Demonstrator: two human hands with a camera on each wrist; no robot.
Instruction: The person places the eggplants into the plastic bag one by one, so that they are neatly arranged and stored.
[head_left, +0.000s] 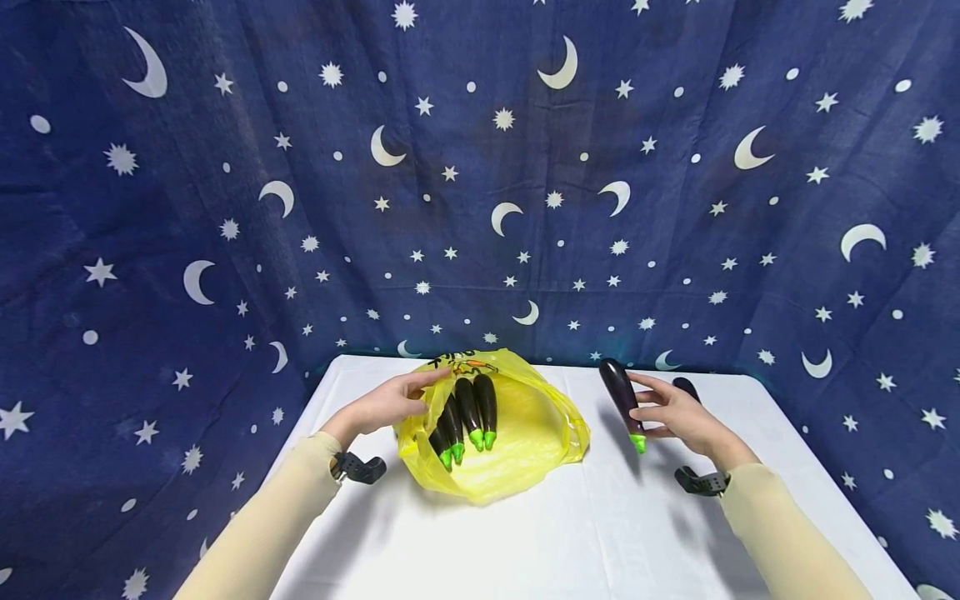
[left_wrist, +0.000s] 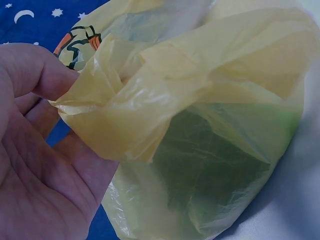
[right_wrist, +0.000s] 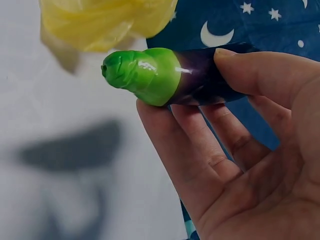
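Note:
A yellow plastic bag (head_left: 517,467) lies on the table with its mouth facing me. Inside it, toward the left, several dark eggplants (head_left: 468,408) lie side by side, their green stem ends pointing my way. My left hand (head_left: 390,406) pinches the bag's left rim between thumb and fingers; the left wrist view shows the crumpled yellow film (left_wrist: 125,115) there. To the right of the bag, my right hand (head_left: 686,419) holds one eggplant (head_left: 619,393) above the table, thumb on one side and fingers on the other. Its bright green cap (right_wrist: 150,75) points down toward me.
Another dark eggplant (head_left: 686,387) is behind my right hand, mostly hidden by it. A white cloth covers the table (head_left: 525,550). A blue curtain (head_left: 465,208) with moons and stars hangs along the back and both sides.

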